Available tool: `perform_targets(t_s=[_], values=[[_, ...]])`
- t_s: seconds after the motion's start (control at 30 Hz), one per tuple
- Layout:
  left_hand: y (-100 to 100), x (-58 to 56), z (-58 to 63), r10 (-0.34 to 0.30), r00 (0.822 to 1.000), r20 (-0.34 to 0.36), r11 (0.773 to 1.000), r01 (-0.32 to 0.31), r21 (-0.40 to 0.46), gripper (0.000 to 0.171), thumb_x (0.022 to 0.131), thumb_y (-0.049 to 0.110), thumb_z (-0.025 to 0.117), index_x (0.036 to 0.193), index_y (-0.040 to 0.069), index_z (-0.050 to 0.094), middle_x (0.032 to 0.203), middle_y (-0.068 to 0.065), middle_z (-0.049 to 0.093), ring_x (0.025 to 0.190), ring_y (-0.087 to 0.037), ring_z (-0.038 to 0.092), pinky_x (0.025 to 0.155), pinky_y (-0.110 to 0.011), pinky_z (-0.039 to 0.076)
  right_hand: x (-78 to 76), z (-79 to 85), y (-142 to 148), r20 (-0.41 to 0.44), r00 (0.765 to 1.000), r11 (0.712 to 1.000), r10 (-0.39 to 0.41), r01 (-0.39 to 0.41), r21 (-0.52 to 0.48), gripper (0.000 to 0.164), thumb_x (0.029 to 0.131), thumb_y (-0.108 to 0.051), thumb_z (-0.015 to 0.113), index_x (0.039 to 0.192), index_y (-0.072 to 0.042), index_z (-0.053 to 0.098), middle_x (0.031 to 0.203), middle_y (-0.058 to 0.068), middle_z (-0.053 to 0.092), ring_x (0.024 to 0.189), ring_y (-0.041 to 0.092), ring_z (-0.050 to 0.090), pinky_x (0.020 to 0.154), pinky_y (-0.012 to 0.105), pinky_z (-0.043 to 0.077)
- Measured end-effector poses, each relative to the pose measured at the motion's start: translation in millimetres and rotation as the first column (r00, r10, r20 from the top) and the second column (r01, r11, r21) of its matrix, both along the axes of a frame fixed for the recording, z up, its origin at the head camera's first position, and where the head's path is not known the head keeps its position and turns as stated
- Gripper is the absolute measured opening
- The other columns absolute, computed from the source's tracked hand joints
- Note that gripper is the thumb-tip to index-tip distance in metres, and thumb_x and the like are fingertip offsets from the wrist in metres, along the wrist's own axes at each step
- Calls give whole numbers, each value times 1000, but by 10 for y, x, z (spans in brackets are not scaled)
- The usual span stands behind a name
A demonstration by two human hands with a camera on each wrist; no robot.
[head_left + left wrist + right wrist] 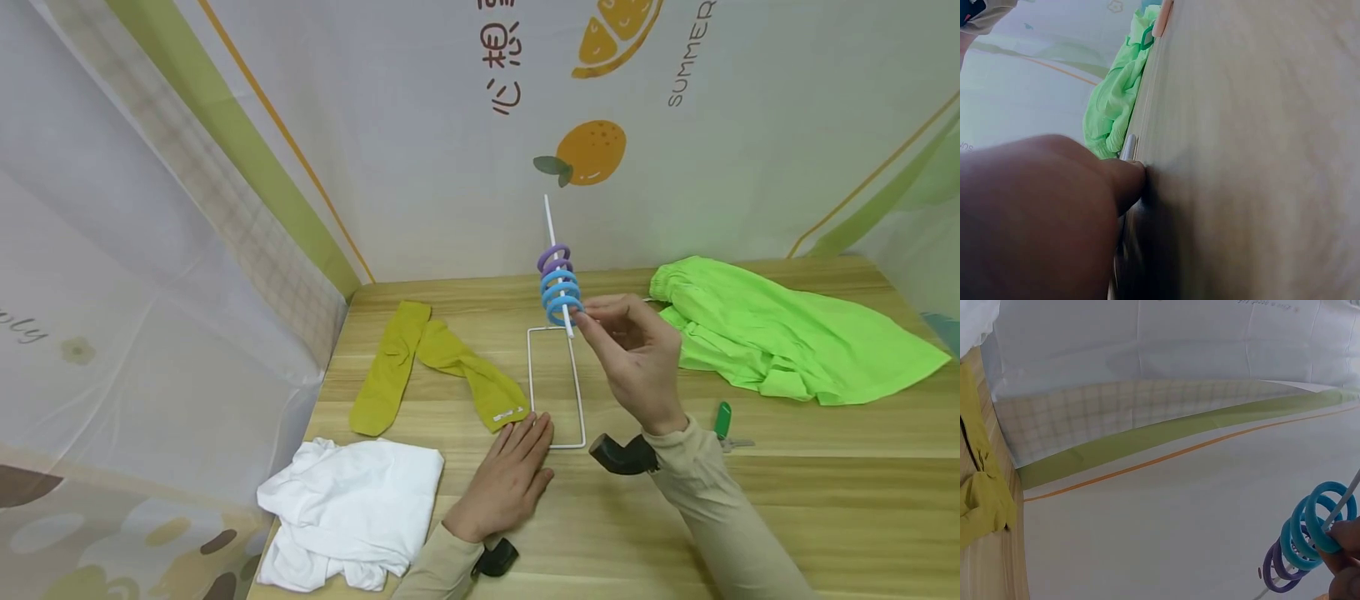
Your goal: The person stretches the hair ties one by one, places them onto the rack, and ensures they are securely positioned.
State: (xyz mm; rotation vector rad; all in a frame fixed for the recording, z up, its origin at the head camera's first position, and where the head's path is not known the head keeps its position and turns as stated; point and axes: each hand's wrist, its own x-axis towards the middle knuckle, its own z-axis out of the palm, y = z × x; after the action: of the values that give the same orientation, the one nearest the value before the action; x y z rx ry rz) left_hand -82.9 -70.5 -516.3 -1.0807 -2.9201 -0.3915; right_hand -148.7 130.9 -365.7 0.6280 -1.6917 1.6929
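Observation:
My right hand [641, 367] is raised and pinches a blue ring [1310, 519] between thumb and fingertips, at the near end of a slender white rod [549, 221]. Several blue rings and two purple rings [1267, 569] are strung along that rod, the purple ones farther from the hand. Below lies a white rectangular wire frame [531, 371] on the table; how the rod joins it cannot be made out. Flat on the tabletop, my left hand [506, 483] rests with straight fingers over the frame's near left corner, its fingertips close to the toe of a mustard sock [487, 392].
Another mustard sock [390, 371] lies farther left. Crumpled white cloth [360, 508] occupies the front left, and a bright green garment [787, 337] the back right. A key [738, 444] with a green tag [722, 419] lies right of my right wrist. Printed curtains [420, 167] enclose the table.

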Motion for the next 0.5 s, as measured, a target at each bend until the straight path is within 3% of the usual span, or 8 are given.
perform_targets(t_s=[0.23, 0.5], values=[[-5, -7, -15, -8, 999, -36, 1000, 8, 12, 58, 110, 31, 43, 160, 3, 34, 168, -10, 32, 157, -26, 27, 125, -47, 28, -54, -21, -10, -3, 1000, 1000, -11, 11, -10, 8, 90, 13, 69, 89, 18, 62, 101, -9, 75, 85, 9, 75, 77, 22, 61], [0, -13, -6, -7, 1000, -5, 1000, 7, 10, 59, 110, 32, 41, 161, 4, 32, 169, -10, 29, 158, -26, 24, 126, -47, 25, -105, -42, -27, 2, 1000, 999, -23, 23, -28, 8, 87, 17, 68, 89, 19, 61, 102, -11, 76, 86, 7, 74, 77, 21, 61]])
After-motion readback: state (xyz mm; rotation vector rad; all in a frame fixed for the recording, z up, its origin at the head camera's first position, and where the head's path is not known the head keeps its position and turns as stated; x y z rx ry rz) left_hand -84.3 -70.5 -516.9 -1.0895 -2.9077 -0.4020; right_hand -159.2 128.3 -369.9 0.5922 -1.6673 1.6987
